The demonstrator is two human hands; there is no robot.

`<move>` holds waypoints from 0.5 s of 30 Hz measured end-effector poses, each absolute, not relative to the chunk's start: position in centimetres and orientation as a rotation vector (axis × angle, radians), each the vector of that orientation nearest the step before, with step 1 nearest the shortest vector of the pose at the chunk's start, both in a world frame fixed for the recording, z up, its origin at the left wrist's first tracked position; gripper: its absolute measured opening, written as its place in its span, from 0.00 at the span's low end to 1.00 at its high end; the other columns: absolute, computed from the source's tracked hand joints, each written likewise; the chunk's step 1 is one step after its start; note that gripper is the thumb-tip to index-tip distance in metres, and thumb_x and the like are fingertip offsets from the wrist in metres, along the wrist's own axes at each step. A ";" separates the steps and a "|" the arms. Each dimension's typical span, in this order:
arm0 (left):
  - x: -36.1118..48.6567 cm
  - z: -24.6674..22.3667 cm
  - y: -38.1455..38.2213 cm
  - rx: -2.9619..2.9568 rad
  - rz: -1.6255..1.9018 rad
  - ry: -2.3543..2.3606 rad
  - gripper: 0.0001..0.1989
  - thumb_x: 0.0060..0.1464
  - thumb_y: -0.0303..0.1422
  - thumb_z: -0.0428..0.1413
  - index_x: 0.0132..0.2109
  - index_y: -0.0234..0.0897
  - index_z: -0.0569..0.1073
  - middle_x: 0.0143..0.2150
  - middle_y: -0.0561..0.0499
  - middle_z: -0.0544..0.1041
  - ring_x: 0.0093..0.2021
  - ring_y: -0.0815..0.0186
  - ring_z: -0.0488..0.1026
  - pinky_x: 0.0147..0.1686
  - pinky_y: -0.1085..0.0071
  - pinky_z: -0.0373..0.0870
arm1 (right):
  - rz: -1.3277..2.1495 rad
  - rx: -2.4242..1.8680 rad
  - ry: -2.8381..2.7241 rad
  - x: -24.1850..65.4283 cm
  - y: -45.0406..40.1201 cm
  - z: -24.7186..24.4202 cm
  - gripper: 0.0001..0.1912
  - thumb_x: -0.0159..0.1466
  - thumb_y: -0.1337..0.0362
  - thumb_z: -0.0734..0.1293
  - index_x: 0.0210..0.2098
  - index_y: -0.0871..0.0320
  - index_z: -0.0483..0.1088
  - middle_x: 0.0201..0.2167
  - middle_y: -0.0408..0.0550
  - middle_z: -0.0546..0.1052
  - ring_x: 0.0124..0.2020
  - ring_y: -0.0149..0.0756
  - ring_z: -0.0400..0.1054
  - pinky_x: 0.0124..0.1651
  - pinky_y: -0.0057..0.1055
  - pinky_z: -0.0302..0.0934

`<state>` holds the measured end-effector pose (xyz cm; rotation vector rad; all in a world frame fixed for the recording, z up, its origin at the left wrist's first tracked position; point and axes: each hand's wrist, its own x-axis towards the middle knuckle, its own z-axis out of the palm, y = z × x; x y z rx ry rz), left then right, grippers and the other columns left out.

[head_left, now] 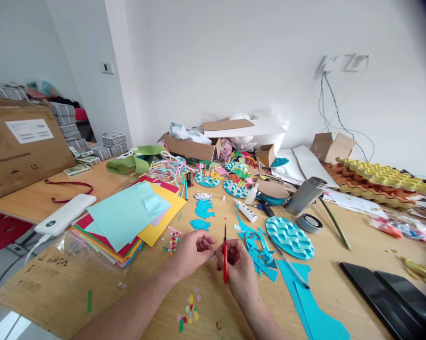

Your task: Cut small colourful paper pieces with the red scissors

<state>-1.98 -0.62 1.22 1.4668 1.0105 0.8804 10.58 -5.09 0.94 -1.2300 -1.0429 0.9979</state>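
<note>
Red-handled scissors are held in my right hand, their dark blades pointing away from me. My left hand is closed, its fingertips meeting those of the right hand; a tiny thing between them is too small to make out. Beyond the hands lie blue paper fish. Small coloured paper bits are heaped left of my left hand, and round paper dots are scattered nearer to me. Blue paper scraps lie right of the scissors, beside a round blue wavy piece.
Coloured paper sheets and a white power bank lie at the left. Glue bottles, a metal flask and tape stand or lie beyond the right hand. Black devices are at the right, egg trays farther back.
</note>
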 end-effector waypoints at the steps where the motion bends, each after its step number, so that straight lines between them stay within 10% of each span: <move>1: -2.0 1.4 -0.7 1.467 0.882 1.003 0.08 0.41 0.24 0.56 0.33 0.33 0.70 0.29 0.51 0.73 0.31 0.68 0.71 0.33 0.72 0.67 | 0.999 -1.228 -1.038 10.6 -5.1 1.0 0.15 0.49 0.60 0.71 0.25 0.55 0.60 0.19 0.38 0.67 0.18 0.28 0.61 0.19 0.25 0.57; 15: -2.1 1.3 -0.8 1.430 0.874 0.909 0.08 0.44 0.28 0.56 0.35 0.32 0.70 0.30 0.50 0.72 0.32 0.67 0.70 0.33 0.71 0.67 | 0.990 -1.248 -1.059 10.8 -5.0 0.8 0.13 0.50 0.64 0.71 0.26 0.56 0.60 0.19 0.37 0.66 0.18 0.28 0.61 0.20 0.25 0.57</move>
